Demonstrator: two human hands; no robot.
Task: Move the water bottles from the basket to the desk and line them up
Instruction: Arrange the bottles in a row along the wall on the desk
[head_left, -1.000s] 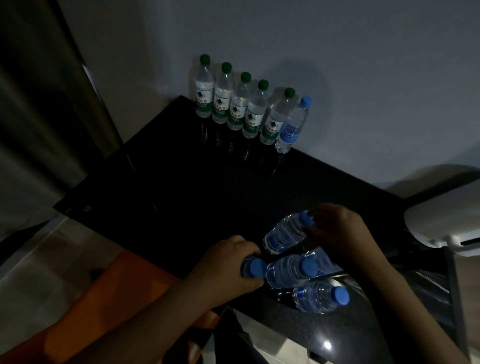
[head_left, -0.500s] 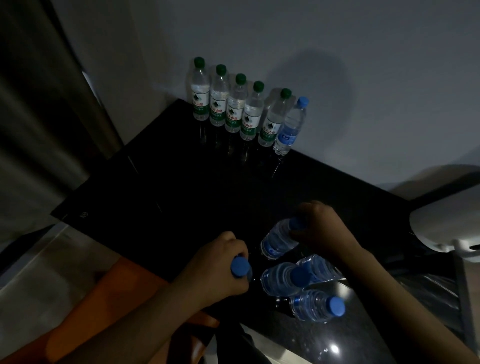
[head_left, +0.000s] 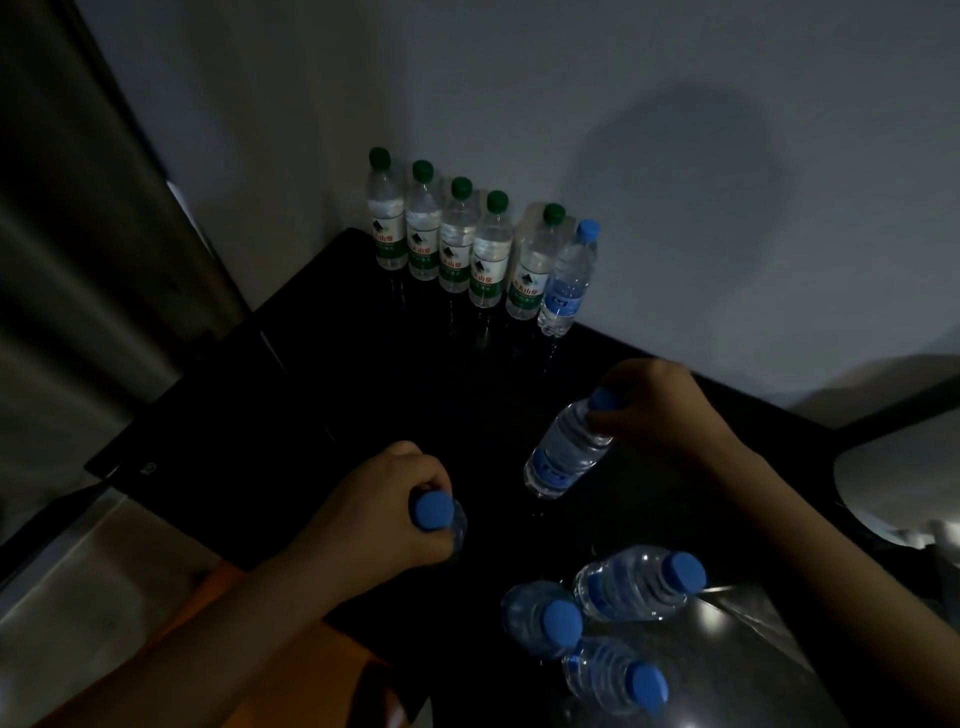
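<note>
The glossy black surface (head_left: 311, 395) carries a row of upright clear plastic bottles against the matt pale grey wall (head_left: 519, 93): five green-capped bottles (head_left: 457, 244) with green-and-white labels, their bodies ribbed, and just beside the fifth, at the right end, one blue-capped bottle with a blue label (head_left: 569, 280). Nearer the camera, the left hand (head_left: 379, 519) has its grip clamped round the neck of a clear blue-capped water bottle (head_left: 435, 512). It is seen from above, so the round cap faces the camera and most of the body is hidden under the fist. The right hand (head_left: 660, 415) has its grip closed on the cap and neck of a second ribbed blue-capped bottle (head_left: 563, 457), which hangs tilted below the fingers with its base toward the lower left. Whether that base touches the surface cannot be told. At lower right, three more blue-capped bottles (head_left: 636, 582) sit bunched together, caps up; what holds them is too dark to make out. An orange shape (head_left: 130, 649) shows below the surface's near edge.
</note>
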